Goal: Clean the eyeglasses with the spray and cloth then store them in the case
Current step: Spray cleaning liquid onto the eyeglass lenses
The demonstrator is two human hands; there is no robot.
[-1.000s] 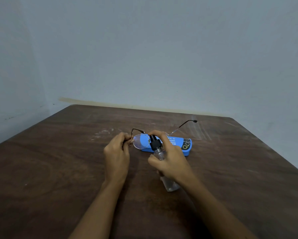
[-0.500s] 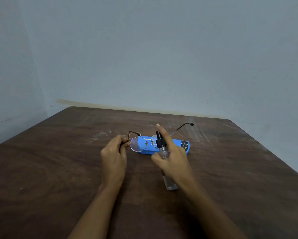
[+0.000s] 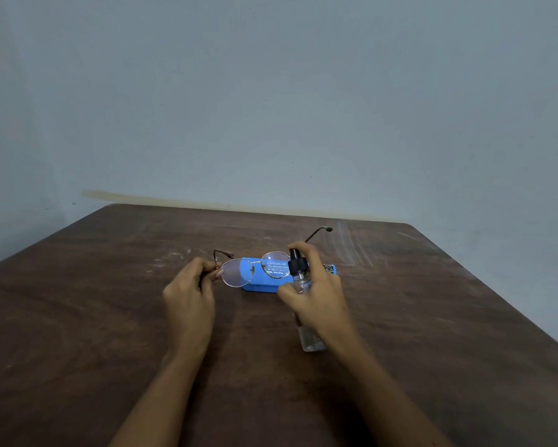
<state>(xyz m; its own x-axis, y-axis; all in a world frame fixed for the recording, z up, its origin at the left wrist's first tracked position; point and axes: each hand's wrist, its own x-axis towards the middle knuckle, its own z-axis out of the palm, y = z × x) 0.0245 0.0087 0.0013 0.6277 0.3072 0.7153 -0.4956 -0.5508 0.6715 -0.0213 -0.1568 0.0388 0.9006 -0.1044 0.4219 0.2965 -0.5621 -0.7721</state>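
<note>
I see the left hand (image 3: 190, 287) pinching the eyeglasses (image 3: 255, 269) at their nine-o'clock hinge, lenses held above the table (image 3: 77, 317) with both temples open toward twelve o'clock. The right hand (image 3: 316, 285) is wrapped around the clear spray bottle (image 3: 303, 285), index finger on its black nozzle just beside the three-o'clock lens. The blue case (image 3: 261, 283) lies closed on the table behind the lenses.

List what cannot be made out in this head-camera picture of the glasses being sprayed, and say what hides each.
- Spray bottle: its middle is covered by the right hand.
- Blue case: its print is too small and partly behind the eyeglasses.
- Left hand: its fingertips hide the hinge it pinches.
- Cleaning cloth: none in view.
</note>
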